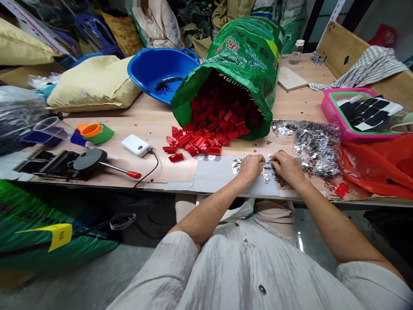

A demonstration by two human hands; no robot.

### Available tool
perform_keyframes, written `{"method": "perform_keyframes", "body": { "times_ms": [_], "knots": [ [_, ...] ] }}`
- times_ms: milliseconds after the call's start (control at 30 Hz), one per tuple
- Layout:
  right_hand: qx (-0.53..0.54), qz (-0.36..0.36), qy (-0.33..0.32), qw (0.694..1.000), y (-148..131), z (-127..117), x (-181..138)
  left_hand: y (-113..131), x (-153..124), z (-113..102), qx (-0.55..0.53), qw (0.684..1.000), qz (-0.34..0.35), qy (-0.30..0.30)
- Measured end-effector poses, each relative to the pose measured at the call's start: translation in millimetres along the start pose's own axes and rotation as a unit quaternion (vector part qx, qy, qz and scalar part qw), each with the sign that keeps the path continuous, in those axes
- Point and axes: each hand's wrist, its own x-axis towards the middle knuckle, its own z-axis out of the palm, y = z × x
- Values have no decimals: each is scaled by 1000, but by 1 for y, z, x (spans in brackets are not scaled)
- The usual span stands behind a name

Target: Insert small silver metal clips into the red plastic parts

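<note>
My left hand (251, 166) and my right hand (287, 167) rest close together on a white sheet (213, 174) at the table's front edge. Both have their fingers curled in a pinch over a scatter of small shiny metal parts (269, 172). What each pinch holds is too small to make out. Just behind the hands, a green woven sack (245, 51) lies on its side and spills small red plastic pieces (200, 140) onto the wooden table (151, 125).
A clear bag of metal parts (318, 148) and an orange bag (377, 165) lie right of my hands. A pink basket (332, 112) holds black-and-white pads. On the left are a blue basin (155, 69), a white power bank (136, 145) and a black hand press (80, 162).
</note>
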Motion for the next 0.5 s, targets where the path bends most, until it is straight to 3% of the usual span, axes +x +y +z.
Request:
{"method": "perform_keyframes", "body": {
  "times_ms": [233, 500],
  "knots": [
    [-9, -27, -26, 999, -6, -5, -13, 1, 10, 1, -4, 1000, -28, 7],
    [-18, 6, -91, 996, -17, -9, -7, -5, 20, 9, 38, 998, 28, 38]
  ]
}}
